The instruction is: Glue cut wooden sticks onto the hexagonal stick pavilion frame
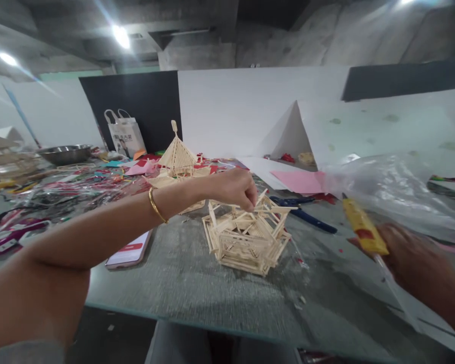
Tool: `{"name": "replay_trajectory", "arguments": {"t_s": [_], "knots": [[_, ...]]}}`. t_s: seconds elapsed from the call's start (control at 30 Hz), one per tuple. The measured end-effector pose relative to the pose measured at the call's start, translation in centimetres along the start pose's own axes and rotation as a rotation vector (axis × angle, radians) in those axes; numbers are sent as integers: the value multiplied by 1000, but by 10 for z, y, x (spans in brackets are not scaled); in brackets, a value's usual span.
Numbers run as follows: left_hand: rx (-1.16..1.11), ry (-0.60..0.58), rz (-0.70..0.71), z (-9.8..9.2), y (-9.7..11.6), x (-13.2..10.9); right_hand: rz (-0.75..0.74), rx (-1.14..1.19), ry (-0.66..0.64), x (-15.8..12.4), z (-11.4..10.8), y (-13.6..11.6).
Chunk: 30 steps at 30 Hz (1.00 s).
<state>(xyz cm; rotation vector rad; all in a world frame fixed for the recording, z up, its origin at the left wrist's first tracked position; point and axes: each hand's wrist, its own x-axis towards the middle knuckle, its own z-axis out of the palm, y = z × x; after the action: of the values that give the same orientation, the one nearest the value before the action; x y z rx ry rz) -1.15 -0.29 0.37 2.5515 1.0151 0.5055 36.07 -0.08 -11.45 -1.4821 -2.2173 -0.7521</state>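
Currently reaching w/ L hand (235,188) over stick frame (246,245) on gray table (170,288), curling fingers closed right at frame's top; can't tell if pinching anything. Wearing gold bangle (155,208) on L wrist. Gripping yellow glue gun (365,227) w/ R hand (411,255), well apart to R of frame, pointing dark nozzle up & away. Also seeing blue-handled tool (313,221) just behind frame to R, phone (128,254) near frame's L, pointy-roofed stick model (178,155) behind frame to L, plus pink paper (299,181) & clear plastic (398,187) behind frame, farther R.
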Motion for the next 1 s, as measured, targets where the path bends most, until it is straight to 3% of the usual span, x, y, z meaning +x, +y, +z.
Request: {"name": "replay_trajectory", "arguments": {"t_s": [0.17,0.5,0.67,1.0], "knots": [[28,-72,-19,1,-2,-1,-69,107,-55,-9,16,-4],[15,-59,-20,8,-4,-3,-193,260,-179,-8,17,-12],[16,-57,-11,11,-5,-4,-186,290,-173,-11,22,-11],[82,-96,-9,14,-7,-5,-109,357,-295,-11,22,-13]]}}
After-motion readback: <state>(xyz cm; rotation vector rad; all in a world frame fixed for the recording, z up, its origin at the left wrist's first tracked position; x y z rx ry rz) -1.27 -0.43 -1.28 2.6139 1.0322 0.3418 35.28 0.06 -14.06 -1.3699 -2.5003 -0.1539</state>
